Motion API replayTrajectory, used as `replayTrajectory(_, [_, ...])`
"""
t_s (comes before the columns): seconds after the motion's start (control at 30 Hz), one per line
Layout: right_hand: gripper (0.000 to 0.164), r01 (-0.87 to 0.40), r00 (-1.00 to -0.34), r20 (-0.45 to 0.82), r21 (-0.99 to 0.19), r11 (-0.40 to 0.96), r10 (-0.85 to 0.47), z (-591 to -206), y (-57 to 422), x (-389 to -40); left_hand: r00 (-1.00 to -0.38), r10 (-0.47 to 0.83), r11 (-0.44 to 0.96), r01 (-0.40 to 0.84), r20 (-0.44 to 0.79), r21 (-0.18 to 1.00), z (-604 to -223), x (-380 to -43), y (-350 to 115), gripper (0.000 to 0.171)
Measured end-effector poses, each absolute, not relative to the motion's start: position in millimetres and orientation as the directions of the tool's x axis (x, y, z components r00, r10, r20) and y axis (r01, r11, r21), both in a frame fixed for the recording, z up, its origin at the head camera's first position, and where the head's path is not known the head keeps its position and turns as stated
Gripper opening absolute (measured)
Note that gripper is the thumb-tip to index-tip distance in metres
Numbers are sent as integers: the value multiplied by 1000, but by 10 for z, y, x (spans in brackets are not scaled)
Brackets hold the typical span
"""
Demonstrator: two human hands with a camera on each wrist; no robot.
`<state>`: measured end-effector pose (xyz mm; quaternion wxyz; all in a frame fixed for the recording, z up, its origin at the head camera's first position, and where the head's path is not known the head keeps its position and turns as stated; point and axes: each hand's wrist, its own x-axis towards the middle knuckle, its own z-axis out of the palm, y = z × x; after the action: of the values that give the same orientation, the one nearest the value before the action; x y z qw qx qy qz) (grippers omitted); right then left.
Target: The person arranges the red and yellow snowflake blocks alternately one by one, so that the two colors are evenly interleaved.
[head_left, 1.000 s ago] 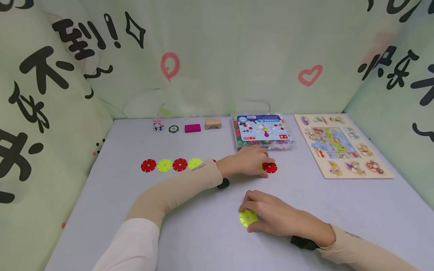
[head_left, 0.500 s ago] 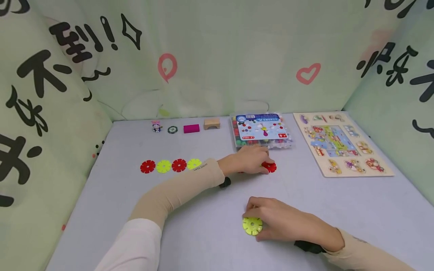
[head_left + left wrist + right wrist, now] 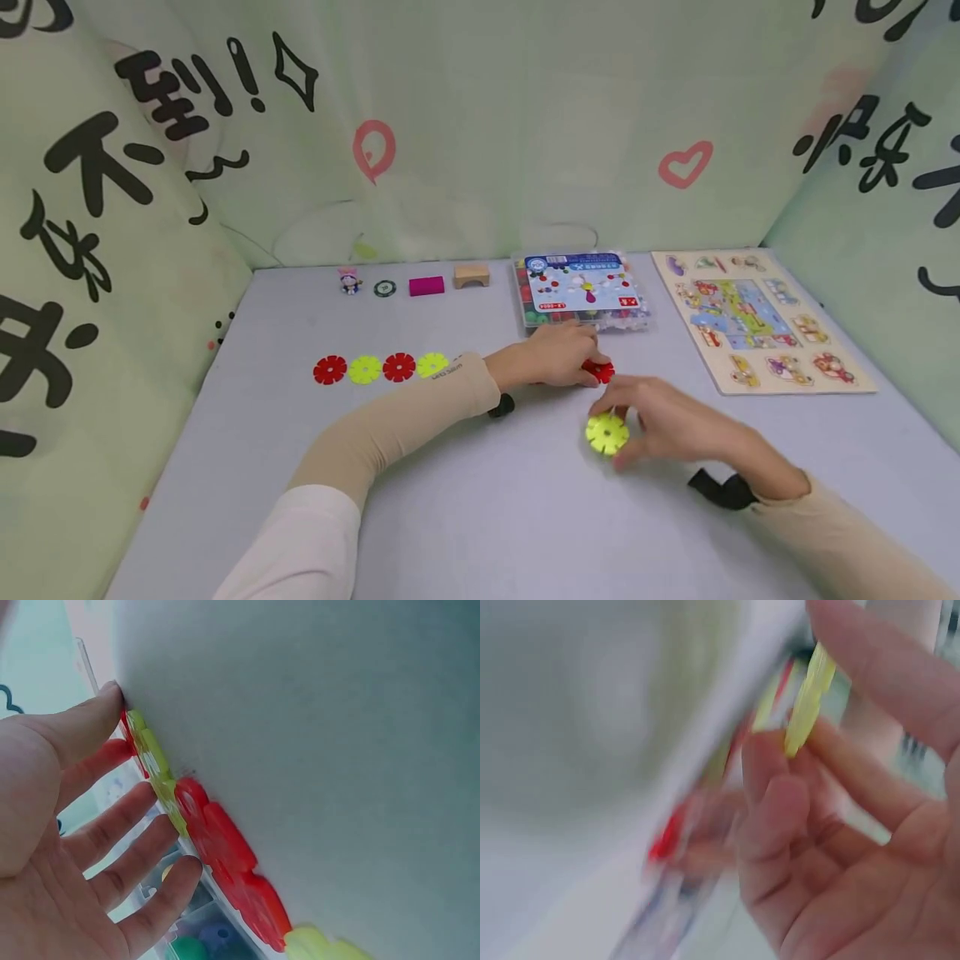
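Note:
My left hand [image 3: 557,355] rests at the right end of a row of flower-shaped discs, its thumb and index finger pinching the edges of a red disc [image 3: 602,372] that lies on the table. In the left wrist view, a yellow-green disc [image 3: 155,759] and another red disc [image 3: 234,862] lie beside its fingers. Just in front, my right hand [image 3: 678,419] pinches a yellow-green notched disc [image 3: 607,434] by its edges, raised off the table. Red disc [image 3: 330,369] and yellow-green disc [image 3: 365,369] alternate at the row's left. My left forearm hides the row's middle.
Behind the left hand stands a clear bead box [image 3: 581,287]. A wooden picture board [image 3: 757,321] lies at right. Along the back are a small figurine [image 3: 349,281], a round token [image 3: 385,287], a magenta block [image 3: 427,286] and a wooden arch block [image 3: 472,275].
My right hand has carried the yellow-green disc to the right and away from me, nearer the red disc. My left hand stays almost in place at the row's end.

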<state>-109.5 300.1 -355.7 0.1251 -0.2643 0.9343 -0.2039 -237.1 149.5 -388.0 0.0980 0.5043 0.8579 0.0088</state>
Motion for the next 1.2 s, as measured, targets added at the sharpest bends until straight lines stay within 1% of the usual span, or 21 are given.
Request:
replayTrajectory(0.07, [48,-405,-866,-101,-433,805,-490,-3502,3252,-1282,-473,866,492,863,-161,112,-3878,-2376,1502,47])
replayTrajectory(0.17, [52,-318,-916,-104,-401,859,-388,-3504,3566,-1543,-473,865,494,862,-167,117,-3881,-2384,1508,49])
replayTrajectory(0.23, [53,-272,-933,-118,-384,882,-339,-3568,3698,-1683,-472,865,494,861,-169,122,-3884,-2386,1507,49])
replayTrajectory(0.33, [54,-215,-940,-166,-393,894,-298,-3702,3765,-1825,-469,867,491,862,-168,129,-3893,-2385,1510,49])
replayTrajectory(0.43, [53,-202,-938,-181,-412,888,-297,-3788,3745,-1889,-461,872,482,867,-162,129,-3906,-2384,1516,49])
replayTrajectory(0.57, [52,-232,-938,-141,-426,874,-318,-3820,3713,-1912,-456,876,476,870,-157,127,-3912,-2386,1514,49])
replayTrajectory(0.9, [50,-280,-929,-93,-459,843,-359,-3861,3654,-1976,-483,861,502,858,-159,113,-3888,-2414,1419,49])
replayTrajectory(1.1, [51,-288,-925,-93,-456,842,-367,-3862,3653,-1964,-486,858,506,855,-165,114,-3889,-2417,1421,49])
replayTrajectory(1.2, [54,-278,-930,-95,-449,849,-354,-3862,3662,-1949,-478,862,498,861,-170,106,-3883,-2428,1436,51])
